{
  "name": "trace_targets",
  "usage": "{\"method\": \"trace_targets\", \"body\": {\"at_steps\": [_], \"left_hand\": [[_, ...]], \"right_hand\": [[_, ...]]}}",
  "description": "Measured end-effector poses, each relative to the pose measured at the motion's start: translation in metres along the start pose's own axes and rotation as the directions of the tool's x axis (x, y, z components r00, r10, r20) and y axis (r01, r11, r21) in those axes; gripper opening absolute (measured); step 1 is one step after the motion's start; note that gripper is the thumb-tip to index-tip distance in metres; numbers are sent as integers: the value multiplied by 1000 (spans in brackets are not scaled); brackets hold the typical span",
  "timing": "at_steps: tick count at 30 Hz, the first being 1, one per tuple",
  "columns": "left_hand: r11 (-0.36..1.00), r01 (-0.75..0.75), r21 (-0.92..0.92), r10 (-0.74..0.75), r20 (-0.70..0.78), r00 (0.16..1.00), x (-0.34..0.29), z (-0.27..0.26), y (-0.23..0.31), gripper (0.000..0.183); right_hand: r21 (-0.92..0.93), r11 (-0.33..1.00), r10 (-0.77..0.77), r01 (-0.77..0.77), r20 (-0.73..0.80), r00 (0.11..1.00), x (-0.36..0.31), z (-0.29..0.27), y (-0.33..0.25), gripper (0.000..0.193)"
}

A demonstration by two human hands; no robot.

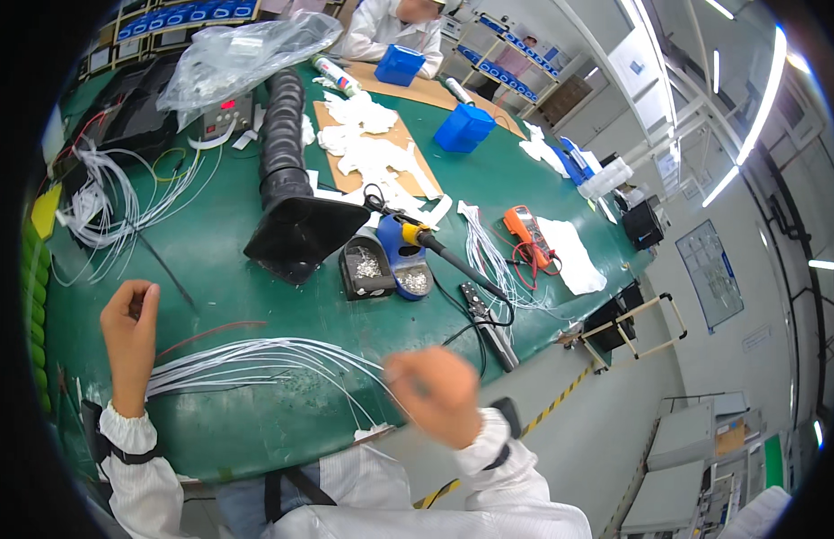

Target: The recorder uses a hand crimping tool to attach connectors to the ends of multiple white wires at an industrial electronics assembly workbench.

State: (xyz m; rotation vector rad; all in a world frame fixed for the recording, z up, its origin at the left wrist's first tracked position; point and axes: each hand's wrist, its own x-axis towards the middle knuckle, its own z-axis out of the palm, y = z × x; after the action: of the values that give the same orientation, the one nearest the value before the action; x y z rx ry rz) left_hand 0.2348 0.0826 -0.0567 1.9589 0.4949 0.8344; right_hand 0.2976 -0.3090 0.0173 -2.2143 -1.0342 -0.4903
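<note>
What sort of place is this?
Probably an electronics assembly workshop: a soldering iron sits in a blue stand, an orange multimeter lies on the green bench, and white wires are spread along its near side.

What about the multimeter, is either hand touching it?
No, the multimeter lies farther up the table, apart from both the left hand and right hand.
</note>
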Motion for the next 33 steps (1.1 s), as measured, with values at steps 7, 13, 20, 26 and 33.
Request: {"method": "trace_targets", "body": {"at_steps": [7, 13, 20, 26, 33], "left_hand": [[996, -77, -37, 80, 92, 993, 3, 12, 32, 14], [987, -151, 46, 136, 237, 962, -14, 8, 29, 9], [804, -594, 33, 540, 376, 753, -35, 38, 67, 7], [756, -584, 295, 382, 525, 761, -35, 83, 43, 9], [751, -587, 302, 409, 485, 773, -38, 89, 33, 11]], "right_hand": [[-443, 710, 534, -548, -167, 828, -96, -96, 151, 48], [-387, 619, 770, -684, 129, 625, -86, -90, 183, 79], [-414, 519, 852, -748, 179, 492, -50, -102, 173, 71], [-58, 532, 846, -845, 4, 533, -74, -94, 179, 54], [820, -194, 830, -538, 429, 356, -86, -125, 158, 37]]}}
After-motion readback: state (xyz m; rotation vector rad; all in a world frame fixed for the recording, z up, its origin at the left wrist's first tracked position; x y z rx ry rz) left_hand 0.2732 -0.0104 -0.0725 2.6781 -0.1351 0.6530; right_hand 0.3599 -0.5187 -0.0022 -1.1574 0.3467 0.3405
